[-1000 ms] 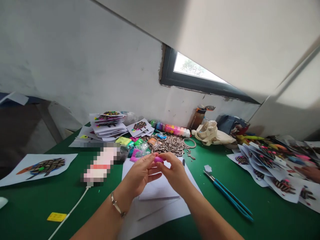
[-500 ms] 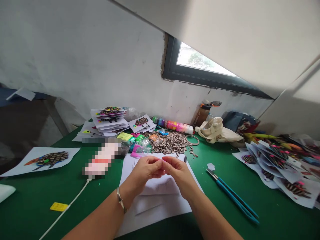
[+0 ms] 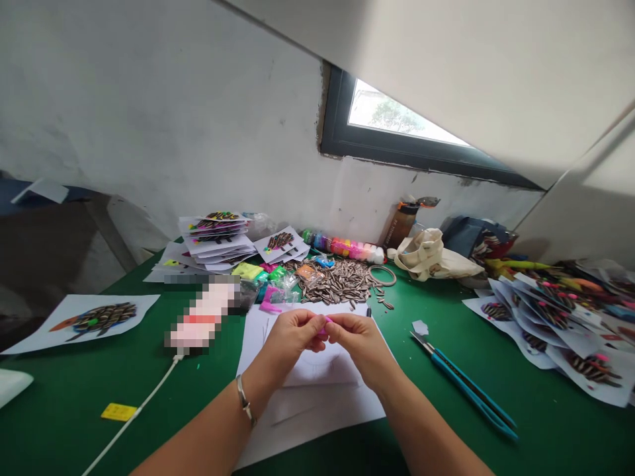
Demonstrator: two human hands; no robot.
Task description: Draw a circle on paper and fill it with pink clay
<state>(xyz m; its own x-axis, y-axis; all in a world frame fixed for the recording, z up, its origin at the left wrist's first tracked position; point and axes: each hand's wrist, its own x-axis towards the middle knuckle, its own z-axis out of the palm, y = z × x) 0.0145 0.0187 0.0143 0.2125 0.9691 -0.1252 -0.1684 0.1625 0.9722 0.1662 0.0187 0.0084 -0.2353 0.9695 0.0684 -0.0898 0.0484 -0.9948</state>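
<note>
My left hand (image 3: 297,334) and my right hand (image 3: 350,330) meet over white paper (image 3: 322,403) at the middle of the table. Between their fingertips they pinch a small piece of pink clay (image 3: 325,324). Faint pencil lines show on the paper. A larger pink lump (image 3: 270,299) lies at the paper's top left edge. Just beyond the paper is a pile of striped sunflower seeds (image 3: 340,283). A dark pen (image 3: 368,313) pokes out beside my right hand.
Blue-handled tweezers (image 3: 471,387) lie on the green table (image 3: 426,436) at right. Stacked seed pictures (image 3: 218,244) stand back left, others (image 3: 550,324) at far right. A white cable (image 3: 133,416) crosses the left side. A bottle (image 3: 401,225) and a cloth bag (image 3: 431,256) are behind.
The fingertips have parted slightly, and more of the pink clay shows between them. Both hands stay over the paper. The view has shifted a little.
</note>
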